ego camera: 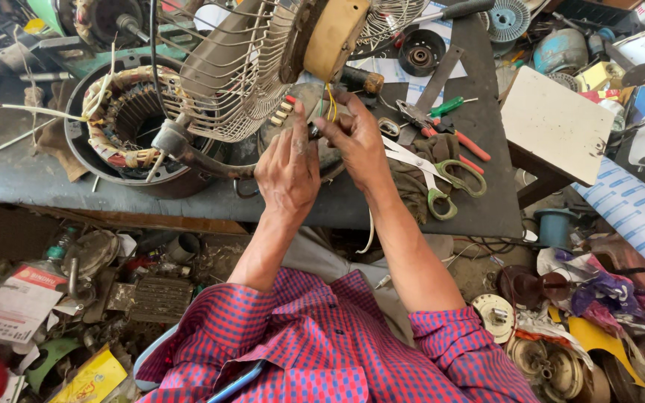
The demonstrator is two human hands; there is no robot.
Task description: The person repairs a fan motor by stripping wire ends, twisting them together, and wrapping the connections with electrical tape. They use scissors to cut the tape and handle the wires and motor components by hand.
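Both hands meet under the tilted beige wire-cage fan [263,67] on the dark workbench [487,201] — left hand [287,170] and right hand [356,142] pinch thin yellow wires [331,101], the fingertips hard to make out. One green-handled scissors [442,175] lies just right, one copper-wound stator [125,112] left.

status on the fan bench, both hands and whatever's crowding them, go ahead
Left hand and right hand pinching thin wires under the fan motor. Wire grille overhangs the left hand. Scissors close by the right wrist.
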